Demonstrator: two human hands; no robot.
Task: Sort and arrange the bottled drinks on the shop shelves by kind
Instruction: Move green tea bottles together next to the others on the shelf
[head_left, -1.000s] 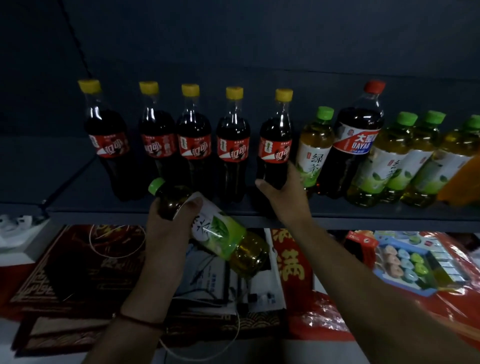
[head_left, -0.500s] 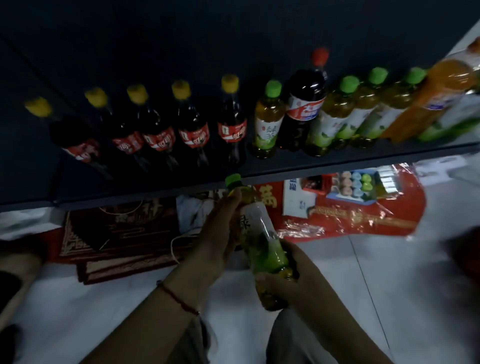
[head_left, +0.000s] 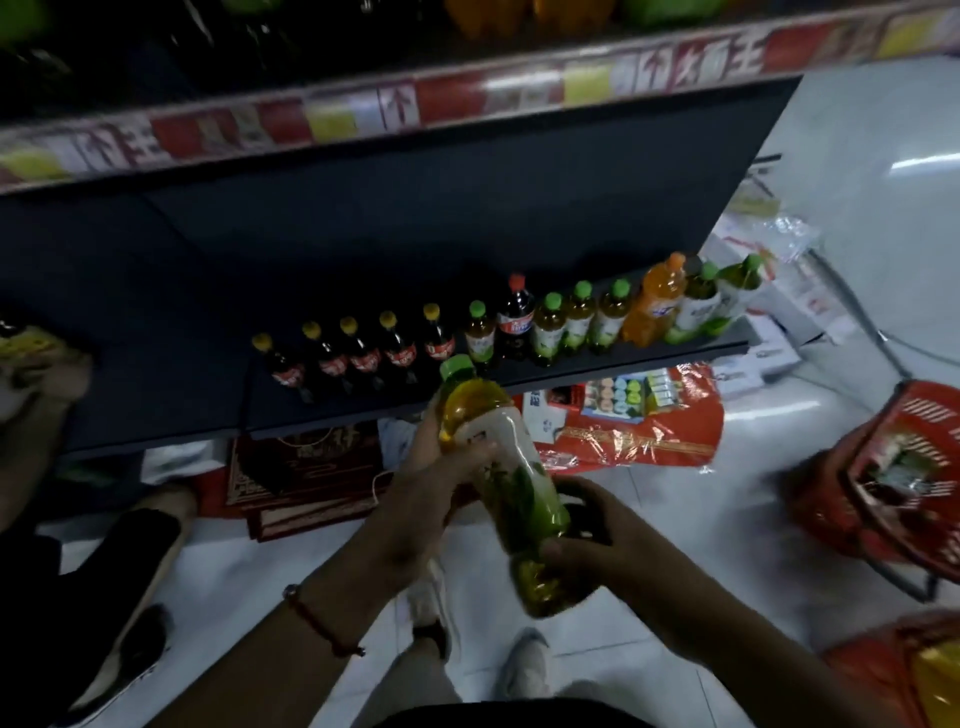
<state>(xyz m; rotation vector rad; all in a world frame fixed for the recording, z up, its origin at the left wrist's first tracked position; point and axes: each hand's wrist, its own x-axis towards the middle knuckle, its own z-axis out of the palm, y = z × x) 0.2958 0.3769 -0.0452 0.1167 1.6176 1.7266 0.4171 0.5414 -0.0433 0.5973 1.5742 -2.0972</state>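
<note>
I hold a green-capped green tea bottle (head_left: 511, 467) tilted in front of me, well back from the low dark shelf (head_left: 363, 410). My left hand (head_left: 426, 493) grips its upper part; my right hand (head_left: 597, 551) grips its base. On the shelf stand several yellow-capped cola bottles (head_left: 363, 353), one green tea bottle (head_left: 479, 332), a red-capped cola bottle (head_left: 515, 319), three green tea bottles (head_left: 576, 325), an orange drink bottle (head_left: 654, 304) and more green-capped bottles (head_left: 711, 306).
An upper shelf edge with red price strips (head_left: 415, 98) runs across the top. A red shopping basket (head_left: 893, 478) sits on the floor at right. Red packaged goods (head_left: 634, 431) lie under the shelf. Another person's hand (head_left: 41, 374) and legs are at left.
The view has pulled back and up from the shelf. The green tea bottle stays in both hands, now tilted more upright and farther from the shelf.
</note>
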